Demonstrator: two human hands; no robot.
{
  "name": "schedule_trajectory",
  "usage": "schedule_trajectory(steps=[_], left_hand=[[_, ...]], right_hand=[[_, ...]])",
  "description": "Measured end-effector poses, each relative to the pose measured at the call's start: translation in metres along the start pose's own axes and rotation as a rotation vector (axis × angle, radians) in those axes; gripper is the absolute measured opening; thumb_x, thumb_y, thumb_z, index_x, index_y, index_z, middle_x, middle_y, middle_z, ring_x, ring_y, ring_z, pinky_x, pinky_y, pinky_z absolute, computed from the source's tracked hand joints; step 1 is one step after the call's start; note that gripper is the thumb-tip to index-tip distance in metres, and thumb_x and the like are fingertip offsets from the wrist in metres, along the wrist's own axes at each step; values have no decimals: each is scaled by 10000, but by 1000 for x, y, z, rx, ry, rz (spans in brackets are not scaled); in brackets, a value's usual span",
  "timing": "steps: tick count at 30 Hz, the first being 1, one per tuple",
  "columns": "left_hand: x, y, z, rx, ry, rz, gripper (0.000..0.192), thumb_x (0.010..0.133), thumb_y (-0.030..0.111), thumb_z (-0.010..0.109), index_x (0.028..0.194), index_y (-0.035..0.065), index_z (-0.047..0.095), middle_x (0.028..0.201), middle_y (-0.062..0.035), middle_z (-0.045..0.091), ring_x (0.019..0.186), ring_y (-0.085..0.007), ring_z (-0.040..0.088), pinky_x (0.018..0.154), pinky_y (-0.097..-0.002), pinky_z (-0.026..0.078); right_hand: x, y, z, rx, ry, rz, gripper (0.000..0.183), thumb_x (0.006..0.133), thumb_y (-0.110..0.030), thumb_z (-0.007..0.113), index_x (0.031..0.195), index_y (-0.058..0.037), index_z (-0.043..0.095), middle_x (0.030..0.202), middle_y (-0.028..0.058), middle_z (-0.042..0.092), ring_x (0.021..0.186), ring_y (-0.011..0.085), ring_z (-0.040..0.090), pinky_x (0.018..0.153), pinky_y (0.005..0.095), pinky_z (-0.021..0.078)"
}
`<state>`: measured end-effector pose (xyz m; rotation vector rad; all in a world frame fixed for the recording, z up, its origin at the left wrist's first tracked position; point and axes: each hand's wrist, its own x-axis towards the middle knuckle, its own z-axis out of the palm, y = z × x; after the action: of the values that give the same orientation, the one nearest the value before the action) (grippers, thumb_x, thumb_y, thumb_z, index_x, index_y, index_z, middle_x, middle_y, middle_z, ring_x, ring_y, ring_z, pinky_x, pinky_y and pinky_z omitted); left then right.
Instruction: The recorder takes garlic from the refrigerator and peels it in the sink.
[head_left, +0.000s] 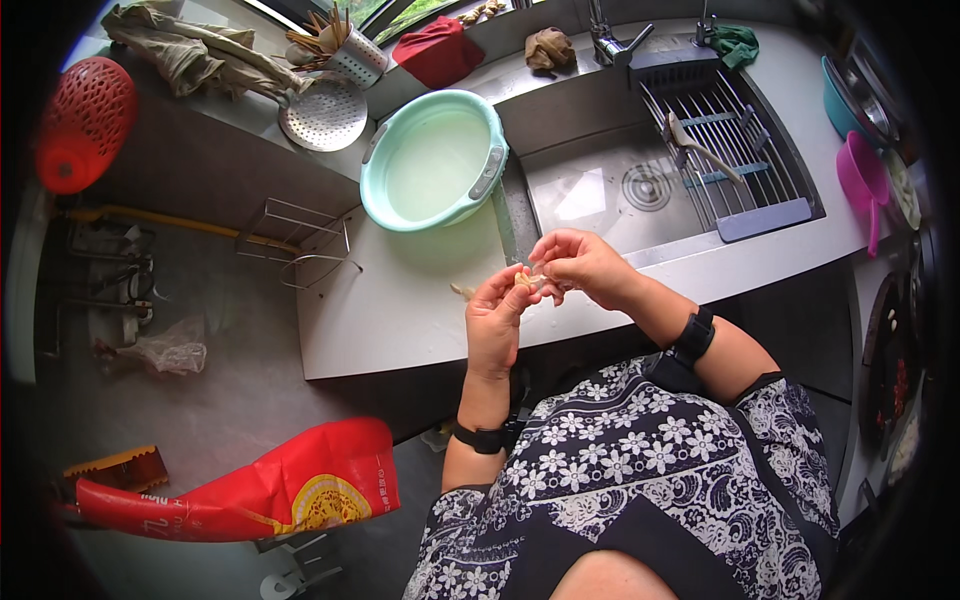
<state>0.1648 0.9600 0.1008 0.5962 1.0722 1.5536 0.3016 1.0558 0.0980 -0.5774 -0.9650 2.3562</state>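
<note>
In front of my chest, above the white counter (390, 322), my two hands meet fingertip to fingertip. My left hand (492, 322) pinches a small pale piece (525, 280), which looks like a garlic clove, between thumb and fingers. Thin, papery skin (553, 283) shows at the fingers of my right hand (589, 266), close against the clove; the fingers partly hide both. A small beige scrap (462, 290) lies on the counter just left of my hands. Behind it stands a mint-green basin (429, 223) of cloudy water.
Right of the basin is a steel sink (585, 142) with a faucet (611, 49). A drying rack (739, 169) across it carries a spoon (701, 150). A wire rack (300, 232) stands left. A red printed bag (240, 487) lies lower left. A chopping board (885, 360) holds red bits.
</note>
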Motion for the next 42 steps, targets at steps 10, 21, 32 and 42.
schedule_trajectory(steps=[10,21,32,42], left_hand=[[-1,2,3,292,-40,161,155,789,-9,576,943,-18,556,905,-93,589,783,-150,586,723,-254,481],[0,2,5,350,-89,180,168,798,10,575,961,-26,559,917,-95,589,810,-153,588,720,-250,481],[1,1,2,363,-102,162,171,809,34,570,967,-32,573,901,-91,605,777,-140,590,713,-242,479],[4,5,6,97,-6,-23,186,847,63,500,1003,-33,538,956,-122,591,781,-164,602,662,-239,490]], right_hand=[[2,1,3,-332,-76,-124,103,783,-65,581,813,32,563,695,73,592,594,122,571,524,246,484],[1,1,2,-275,-29,-125,108,763,-51,573,736,53,559,663,96,592,564,128,575,512,250,497],[0,-4,2,-412,-56,-126,95,776,-50,557,775,45,552,689,86,602,591,138,585,518,251,492],[2,0,-8,-49,60,-26,76,734,-30,566,747,34,529,639,95,557,520,147,543,504,281,477]])
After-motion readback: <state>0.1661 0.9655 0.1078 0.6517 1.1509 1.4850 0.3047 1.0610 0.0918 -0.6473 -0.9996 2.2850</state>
